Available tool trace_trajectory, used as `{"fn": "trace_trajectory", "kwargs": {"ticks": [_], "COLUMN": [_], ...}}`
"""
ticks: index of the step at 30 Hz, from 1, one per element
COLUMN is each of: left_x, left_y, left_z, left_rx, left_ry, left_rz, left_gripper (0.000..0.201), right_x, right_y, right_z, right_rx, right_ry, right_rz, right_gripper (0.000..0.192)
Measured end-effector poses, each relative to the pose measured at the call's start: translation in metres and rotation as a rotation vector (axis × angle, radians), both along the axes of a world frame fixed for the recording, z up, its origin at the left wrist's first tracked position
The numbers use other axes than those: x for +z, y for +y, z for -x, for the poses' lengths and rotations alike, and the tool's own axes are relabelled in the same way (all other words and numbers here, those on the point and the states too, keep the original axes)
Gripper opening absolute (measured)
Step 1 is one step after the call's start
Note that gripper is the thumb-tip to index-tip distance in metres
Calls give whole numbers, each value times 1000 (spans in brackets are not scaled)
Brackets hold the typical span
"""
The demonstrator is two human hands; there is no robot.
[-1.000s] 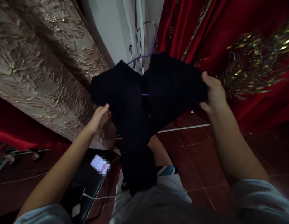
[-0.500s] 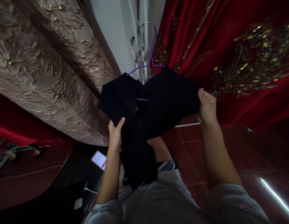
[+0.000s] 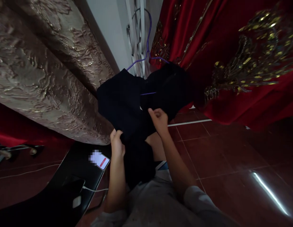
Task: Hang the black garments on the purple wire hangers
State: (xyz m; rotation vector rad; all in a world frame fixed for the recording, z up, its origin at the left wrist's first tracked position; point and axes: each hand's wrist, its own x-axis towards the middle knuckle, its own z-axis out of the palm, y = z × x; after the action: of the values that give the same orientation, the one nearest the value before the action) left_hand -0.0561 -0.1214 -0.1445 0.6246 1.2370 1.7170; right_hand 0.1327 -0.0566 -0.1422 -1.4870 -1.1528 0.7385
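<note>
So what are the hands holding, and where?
Both hold the black garment on the purple hanger. The left hand pinches its lower left edge; the right hand has its grip on the cloth near the middle.

Both arms reach forward, bare to the short sleeves, forearms angled in toward each other. The left hand sits lower, fingers curled closed in a grip. The right hand is higher and just beside it, fingers pinched together, thumb up.
</note>
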Motion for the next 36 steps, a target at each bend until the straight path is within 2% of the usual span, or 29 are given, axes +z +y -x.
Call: {"fn": "trace_trajectory", "kwargs": {"ticks": [2,4,7,10,12,13,15,17,18,20,23,26,29,31,33,34,36], "left_x": [3,6,5,-2,-9,-13,-20,-26,-29,-30,-29,-31,-40,-47,-50,-49,-43], "left_y": [-5,-9,-10,-6,-3,-1,0,1,1,3,10,19,28,33,37,38,35], "left_z": [-1,-2,-3,-2,-4,-5,-13,-25,-32,-44,-56,-63,-76,-88,-98,-100,-95], "left_rx": [-5,-1,65,185,240,224,56,-197,-278,-308,-245,-229,-220,-250,-305,-332,-380], "left_ry": [10,17,70,359,619,721,822,785,736,649,611,620,709,783,827,838,848], "left_rz": [14,17,-17,-141,-206,-220,-231,-231,-225,-216,-233,-234,-217,-218,-230,-233,-240], "left_gripper": [9,10,10,46,71,76,67,41,28,12,14,19,17,17,18,18,14], "right_x": [-13,-27,-43,-46,-39,-34,-23,-14,-12,-9,-4,19,66,102,129,137,142], "right_y": [15,20,5,-20,-32,-35,-41,-44,-46,-49,-45,-24,7,24,31,31,27], "right_z": [16,24,27,25,23,22,22,22,21,20,14,7,0,-2,-2,-2,-2], "right_rx": [125,179,258,307,336,345,357,381,397,434,497,531,414,330,288,284,302], "right_ry": [-65,-74,19,109,146,157,175,205,227,289,382,451,485,490,520,528,517], "right_rz": [142,230,276,241,226,219,194,162,152,133,107,98,-62,-212,-304,-325,-324], "right_gripper": [52,53,43,40,42,43,46,48,48,46,40,32,24,25,29,30,27]}}
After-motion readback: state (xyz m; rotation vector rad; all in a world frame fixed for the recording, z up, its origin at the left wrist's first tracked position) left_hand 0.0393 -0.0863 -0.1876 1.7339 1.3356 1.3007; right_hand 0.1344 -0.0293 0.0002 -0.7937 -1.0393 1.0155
